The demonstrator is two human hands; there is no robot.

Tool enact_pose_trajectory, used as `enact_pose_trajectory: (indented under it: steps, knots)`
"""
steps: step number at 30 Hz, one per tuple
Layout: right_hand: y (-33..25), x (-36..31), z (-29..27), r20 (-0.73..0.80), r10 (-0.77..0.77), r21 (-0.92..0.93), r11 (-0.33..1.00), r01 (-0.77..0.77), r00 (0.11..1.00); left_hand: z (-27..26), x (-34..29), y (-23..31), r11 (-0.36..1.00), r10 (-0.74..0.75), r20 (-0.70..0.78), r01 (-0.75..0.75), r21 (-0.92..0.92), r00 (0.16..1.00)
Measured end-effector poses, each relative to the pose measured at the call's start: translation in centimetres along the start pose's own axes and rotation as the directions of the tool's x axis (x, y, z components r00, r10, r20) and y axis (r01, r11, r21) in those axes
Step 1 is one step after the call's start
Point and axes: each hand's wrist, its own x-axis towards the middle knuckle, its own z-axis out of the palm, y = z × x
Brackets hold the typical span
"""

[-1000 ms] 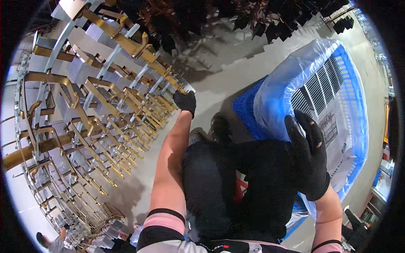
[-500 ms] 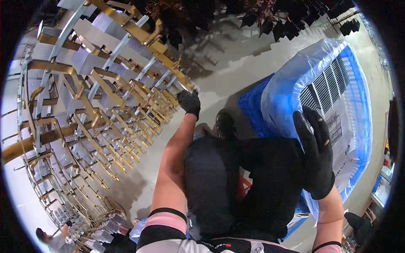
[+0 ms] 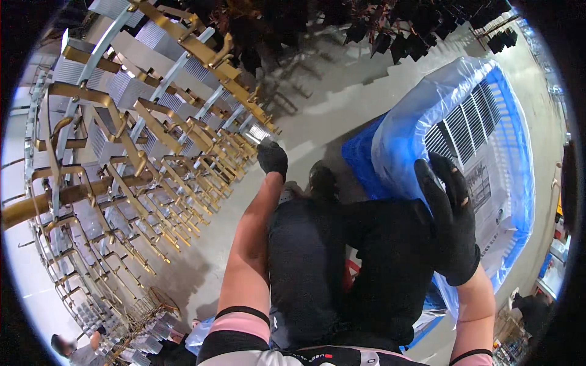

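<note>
My left hand, in a black glove, is closed at the lower right edge of a big rack of brass-coloured hooks. At its fingertips shows a small silver ribbed metal piece, close to the hook ends. My right hand, also in a black glove, is held over the near left rim of a blue basket lined with clear plastic film. Its fingers are apart and no held thing shows in it. Rows of dark and silver ribbed metal pieces lie in the basket, beside a printed sheet.
Grey ribbed blocks hang on the rack at my left. Dark parts hang at the far side above the grey floor. Another person is at the lower left. My black-clad legs lie between rack and basket.
My left hand has drawn slightly back toward me, and the ribbed piece at its fingertips shows more plainly, turned and farther left. My right hand has shifted slightly left, staying over the basket rim.
</note>
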Motion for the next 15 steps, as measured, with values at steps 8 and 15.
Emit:
enact_pose_trajectory:
  steps: [8,15]
  knots:
    - [0.1,0.0,0.2,-0.004,-0.016,-0.010,1.000,0.016,1.000,-0.5,-1.0,1.8,0.986,0.035,0.022,-0.039,0.164,0.999]
    - [0.1,0.1,0.1,0.016,0.009,-0.012,1.000,-0.008,1.000,1.5,0.2,0.0,0.939,-0.331,0.086,0.337,-0.075,0.940]
